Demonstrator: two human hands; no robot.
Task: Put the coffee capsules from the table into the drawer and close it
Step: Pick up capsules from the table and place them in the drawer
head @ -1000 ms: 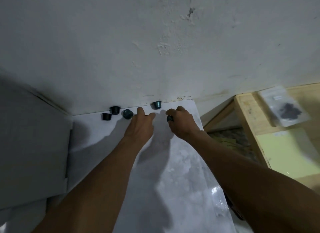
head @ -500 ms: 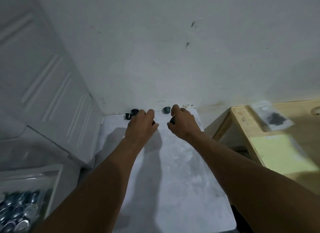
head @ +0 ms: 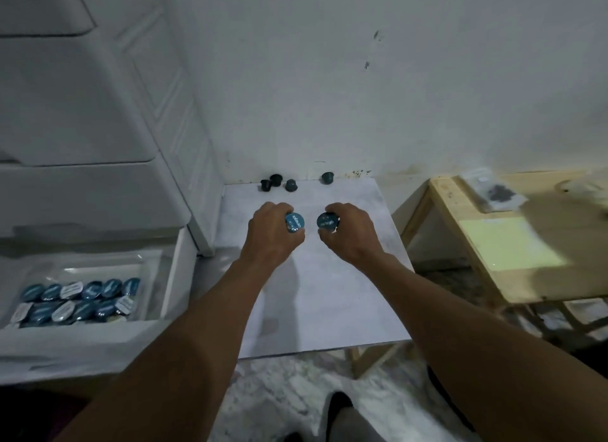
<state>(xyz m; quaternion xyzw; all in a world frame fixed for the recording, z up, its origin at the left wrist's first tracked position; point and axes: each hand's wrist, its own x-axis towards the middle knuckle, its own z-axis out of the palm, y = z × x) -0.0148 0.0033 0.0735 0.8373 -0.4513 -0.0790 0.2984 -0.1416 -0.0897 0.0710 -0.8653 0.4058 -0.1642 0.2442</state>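
My left hand (head: 271,232) grips a blue-lidded coffee capsule (head: 294,222) above the white table (head: 329,297). My right hand (head: 350,232) grips a second capsule (head: 327,224), its lid facing me. Several dark capsules stay on the table by the wall: a close group of three (head: 276,182) and one apart (head: 327,177). At the lower left the white drawer (head: 171,277) stands open, with several capsules (head: 79,300) in rows inside.
A white drawer cabinet (head: 98,112) rises at the left, touching the table. A wooden table (head: 513,244) at the right carries a clear bag of dark stuff (head: 493,191). Marbled floor and my foot (head: 339,408) lie below.
Both hands have lifted a capsule each from the row by the wall and drawn back toward me. The view has tilted down and left, so the open drawer shows.
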